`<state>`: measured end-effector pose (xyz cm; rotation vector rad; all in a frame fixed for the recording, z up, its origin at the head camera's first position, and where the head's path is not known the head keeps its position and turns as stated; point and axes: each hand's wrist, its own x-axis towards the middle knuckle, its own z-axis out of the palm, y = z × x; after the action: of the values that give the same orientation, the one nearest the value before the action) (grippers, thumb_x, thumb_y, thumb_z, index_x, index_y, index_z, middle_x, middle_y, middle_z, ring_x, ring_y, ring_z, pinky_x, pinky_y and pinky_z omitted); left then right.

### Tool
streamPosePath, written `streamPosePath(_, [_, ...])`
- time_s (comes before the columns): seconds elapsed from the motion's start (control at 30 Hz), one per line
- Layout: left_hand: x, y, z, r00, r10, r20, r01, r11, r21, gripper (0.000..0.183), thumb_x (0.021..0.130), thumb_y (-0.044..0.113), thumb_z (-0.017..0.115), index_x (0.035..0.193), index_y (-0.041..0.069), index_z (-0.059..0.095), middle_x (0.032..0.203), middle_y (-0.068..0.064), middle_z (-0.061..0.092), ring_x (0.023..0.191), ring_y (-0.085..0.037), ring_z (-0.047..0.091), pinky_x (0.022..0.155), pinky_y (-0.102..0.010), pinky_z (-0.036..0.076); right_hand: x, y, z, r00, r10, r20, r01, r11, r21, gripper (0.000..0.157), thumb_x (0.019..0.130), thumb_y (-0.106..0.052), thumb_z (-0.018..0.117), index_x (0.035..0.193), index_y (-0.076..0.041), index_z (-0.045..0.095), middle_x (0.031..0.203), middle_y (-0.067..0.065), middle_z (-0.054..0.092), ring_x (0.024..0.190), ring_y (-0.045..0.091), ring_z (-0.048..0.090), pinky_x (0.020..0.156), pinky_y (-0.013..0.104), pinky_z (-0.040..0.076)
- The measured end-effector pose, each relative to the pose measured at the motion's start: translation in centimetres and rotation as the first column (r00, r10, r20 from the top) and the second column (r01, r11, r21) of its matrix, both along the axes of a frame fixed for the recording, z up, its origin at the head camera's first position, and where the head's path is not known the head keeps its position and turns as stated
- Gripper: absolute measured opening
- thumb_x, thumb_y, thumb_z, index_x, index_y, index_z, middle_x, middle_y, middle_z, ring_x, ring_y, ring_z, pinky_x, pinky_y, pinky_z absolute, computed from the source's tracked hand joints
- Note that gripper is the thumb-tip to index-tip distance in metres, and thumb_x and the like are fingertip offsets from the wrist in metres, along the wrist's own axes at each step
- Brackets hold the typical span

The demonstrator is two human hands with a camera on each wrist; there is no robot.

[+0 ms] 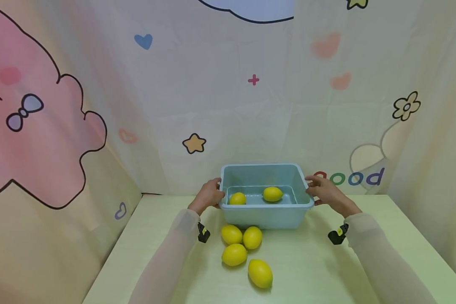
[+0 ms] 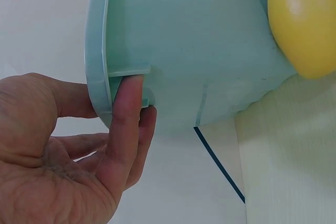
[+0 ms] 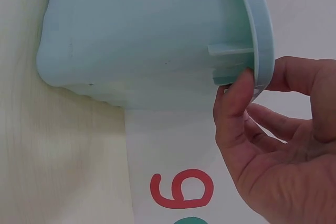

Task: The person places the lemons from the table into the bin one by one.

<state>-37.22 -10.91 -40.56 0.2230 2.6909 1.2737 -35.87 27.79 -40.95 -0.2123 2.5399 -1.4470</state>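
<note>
A light blue plastic basin (image 1: 266, 216) sits at the far side of the table, with two lemons (image 1: 272, 194) inside. My left hand (image 1: 209, 195) grips the rim at its left end. In the left wrist view, fingers (image 2: 126, 124) curl under the lip from outside. At the opposite end my right hand (image 1: 328, 193) pinches the rim, its fingers (image 3: 233, 111) hooked beneath the edge in the right wrist view. Several more lemons (image 1: 234, 254) lie on the table in front of the basin, and one lemon (image 2: 304, 24) shows close up in the left wrist view.
The pale table (image 1: 304, 270) runs back to a printed curtain (image 1: 228, 105) just behind the basin. Curtains also hang at the left and right sides. The lemons in front are grouped left of the basin's middle.
</note>
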Motion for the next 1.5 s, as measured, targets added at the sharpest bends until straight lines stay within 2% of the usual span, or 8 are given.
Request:
streamPosePath(0.2, [0.1, 0.2, 0.0, 1.0, 0.004, -0.001, -0.004, 1.0, 0.005, 0.053, 0.091, 0.004, 0.056, 0.143, 0.007, 0.045, 0.123, -0.022, 0.061, 0.089, -0.028, 0.067, 0.06, -0.036, 0.062, 0.2, 0.2, -0.1, 1.0, 0.027, -0.01, -0.028, 0.999, -0.023, 0.062, 0.099, -0.015, 0.051, 0.153, 0.0, 0.023, 0.144, 0.03, 0.039, 0.119, 0.041, 0.054, 0.087, 0.045, 0.059])
streamPosePath(0.5, [0.1, 0.2, -0.1, 1.0, -0.002, -0.002, 0.002, 1.0, -0.003, 0.049, 0.091, 0.002, 0.055, 0.139, 0.005, 0.047, 0.12, -0.022, 0.062, 0.096, -0.035, 0.068, 0.062, -0.038, 0.062, 0.2, 0.1, -0.1, 0.999, 0.013, 0.032, -0.011, 0.999, -0.049, 0.065, 0.098, -0.013, 0.052, 0.154, -0.001, 0.02, 0.147, 0.03, 0.034, 0.122, 0.04, 0.051, 0.088, 0.043, 0.058])
streamPosePath(0.67, [0.4, 0.3, -0.3, 0.999, 0.003, -0.044, -0.004, 1.0, -0.025, 0.046, 0.092, 0.006, 0.055, 0.138, 0.004, 0.048, 0.119, -0.021, 0.062, 0.087, -0.029, 0.067, 0.063, -0.042, 0.062, 0.0, 0.0, -0.2, 1.0, 0.0, 0.027, 0.001, 0.999, -0.036, 0.065, 0.098, -0.013, 0.052, 0.154, -0.001, 0.021, 0.146, 0.029, 0.035, 0.121, 0.039, 0.051, 0.088, 0.043, 0.059])
streamPosePath(0.83, [1.0, 0.4, -0.4, 0.996, 0.01, -0.09, -0.018, 0.996, -0.087, 0.05, 0.095, 0.013, 0.055, 0.143, 0.001, 0.044, 0.13, -0.022, 0.057, 0.095, -0.032, 0.066, 0.062, -0.039, 0.062, 0.1, 0.0, -0.3, 0.999, -0.002, 0.037, 0.004, 0.999, -0.046, 0.066, 0.098, -0.013, 0.052, 0.154, -0.001, 0.02, 0.146, 0.03, 0.035, 0.122, 0.039, 0.05, 0.09, 0.044, 0.058])
streamPosePath(0.93, [1.4, 0.5, -0.3, 0.986, 0.015, -0.163, -0.045, 0.982, -0.182, 0.055, 0.095, 0.018, 0.055, 0.145, 0.0, 0.042, 0.132, -0.022, 0.055, 0.101, -0.032, 0.064, 0.07, -0.038, 0.061, 0.2, 0.0, -0.3, 0.999, -0.001, 0.033, 0.003, 0.999, -0.048, 0.066, 0.098, -0.013, 0.052, 0.154, 0.0, 0.021, 0.144, 0.029, 0.036, 0.121, 0.039, 0.051, 0.09, 0.044, 0.058])
streamPosePath(1.1, [2.0, 0.5, -0.3, 0.964, 0.014, -0.265, -0.098, 0.947, -0.307, 0.055, 0.096, 0.025, 0.056, 0.144, 0.001, 0.045, 0.129, -0.019, 0.057, 0.11, -0.031, 0.06, 0.094, -0.045, 0.053, 0.2, 0.0, -0.3, 0.999, -0.01, 0.037, 0.012, 0.999, -0.052, 0.065, 0.098, -0.012, 0.052, 0.154, 0.0, 0.022, 0.142, 0.028, 0.037, 0.121, 0.038, 0.051, 0.09, 0.044, 0.058])
streamPosePath(1.3, [3.2, 0.4, -0.2, 0.952, 0.025, -0.305, -0.126, 0.939, -0.319, 0.054, 0.096, 0.028, 0.056, 0.144, 0.005, 0.046, 0.138, -0.019, 0.052, 0.113, -0.035, 0.059, 0.097, -0.05, 0.052, 0.1, 0.1, -0.4, 0.999, -0.012, 0.046, 0.014, 0.999, -0.043, 0.065, 0.098, -0.013, 0.052, 0.154, 0.0, 0.021, 0.142, 0.028, 0.038, 0.119, 0.038, 0.052, 0.091, 0.045, 0.058])
streamPosePath(1.5, [4.9, 0.5, -0.1, 0.922, 0.03, -0.387, -0.154, 0.943, -0.294, 0.052, 0.097, 0.031, 0.055, 0.142, 0.008, 0.049, 0.132, -0.013, 0.055, 0.102, -0.029, 0.062, 0.087, -0.046, 0.055, 0.1, 0.1, -0.3, 0.999, -0.013, 0.048, 0.015, 0.999, -0.042, 0.065, 0.099, -0.014, 0.052, 0.154, -0.001, 0.021, 0.143, 0.028, 0.037, 0.12, 0.038, 0.052, 0.092, 0.046, 0.057])
